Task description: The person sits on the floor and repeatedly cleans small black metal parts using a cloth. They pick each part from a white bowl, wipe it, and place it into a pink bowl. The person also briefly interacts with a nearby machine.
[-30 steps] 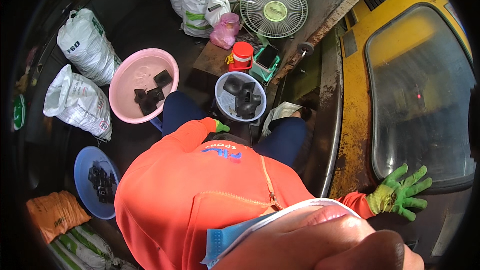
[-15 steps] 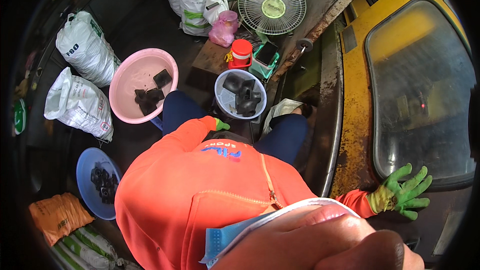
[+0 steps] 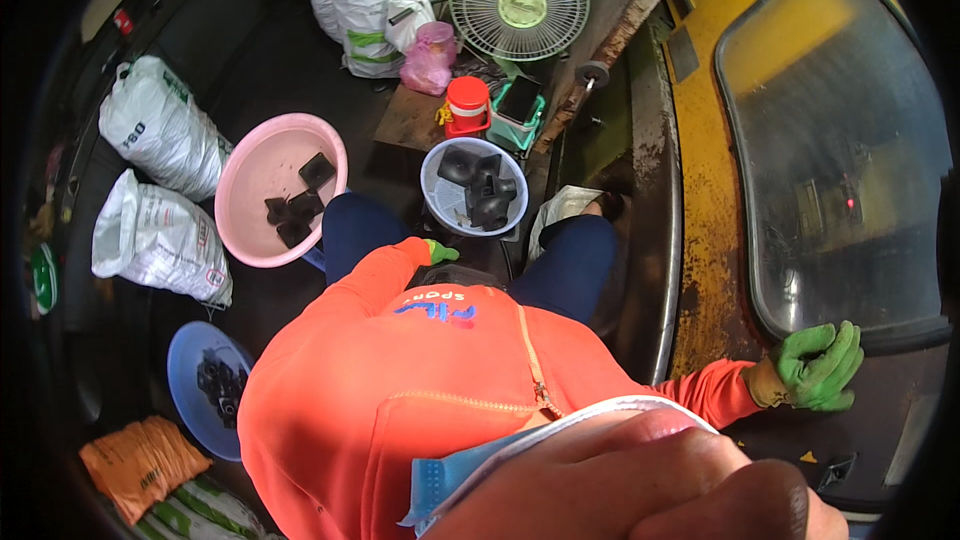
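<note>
A yellow-painted metal machine panel [image 3: 700, 170] stands at the person's right, its paint worn to brown rust along the left edge and near the bottom. Set into it is a large window with rounded corners and a dark frame [image 3: 840, 140]; the glass is hazy, and 1 small red spot of light shows on it. Below the window runs a dark band of panel.

The right hand [image 3: 822, 368], in a green glove with a yellowish cuff, is at the window's lower edge, overlapping the frame and the dark band. Its fingers are bent and close together, the thumb curving toward them with a narrow gap; I cannot tell whether they touch the panel or grip anything. The window lies above the fingers, the rusty yellow strip to their left.

The left hand [image 3: 441, 252], also green-gloved, is low between the 2 dark blue trouser legs [image 3: 575, 265], mostly hidden by the orange sleeve [image 3: 385, 265]; whether its fingers are wide or narrow cannot be told. Ahead of it, apart from the visible fingers, is a round pale blue plastic basket [image 3: 440, 187] holding black moulded pieces [image 3: 488, 202]. A round pink plastic basin [image 3: 240, 195] with similar pieces sits farther left.
</note>
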